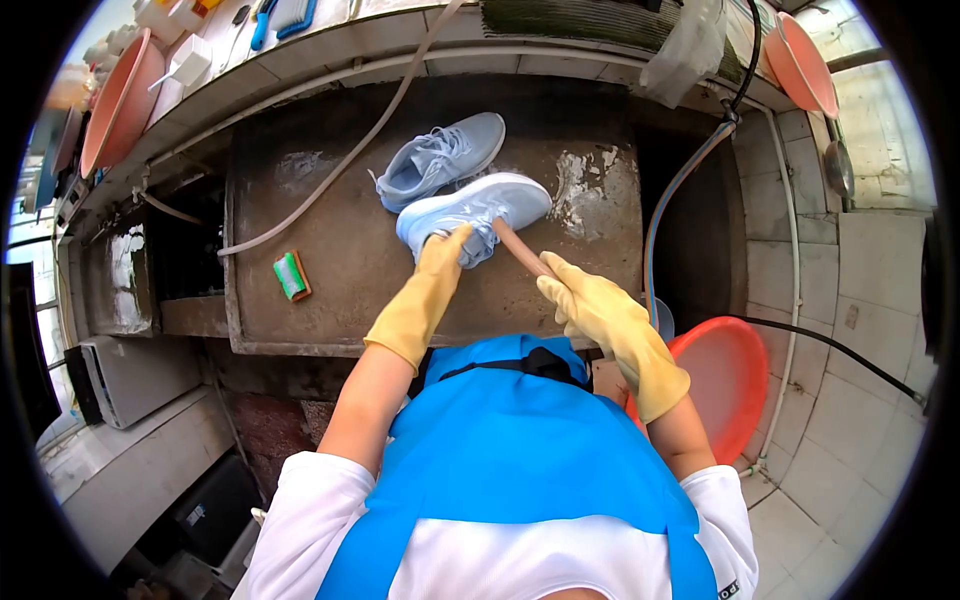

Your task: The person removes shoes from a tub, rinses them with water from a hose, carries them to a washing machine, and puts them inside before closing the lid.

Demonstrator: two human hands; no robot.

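Note:
My left hand [443, 262], in a yellow rubber glove, is closed on the opening of a light blue sneaker [480, 205], which lies tilted with its pale sole edge facing away. In the same kind of glove, my right hand [585, 295] grips a pinkish-brown hose [520, 248], its end right at the sneaker's laces. Whether water flows from it I cannot tell. Just beyond is the matching sneaker [440, 160], resting on the worn stone slab [330, 275]. A green and white sponge or brush [292, 276] with a brown edge lies left of my left hand.
A grey hose [345, 165] crosses the slab's left side. An orange-red basin [725, 385] stands low on the right, with a blue-striped hose [668, 195] hanging nearby. Brushes [285, 18] and a pink basin [122, 105] sit on the back ledge.

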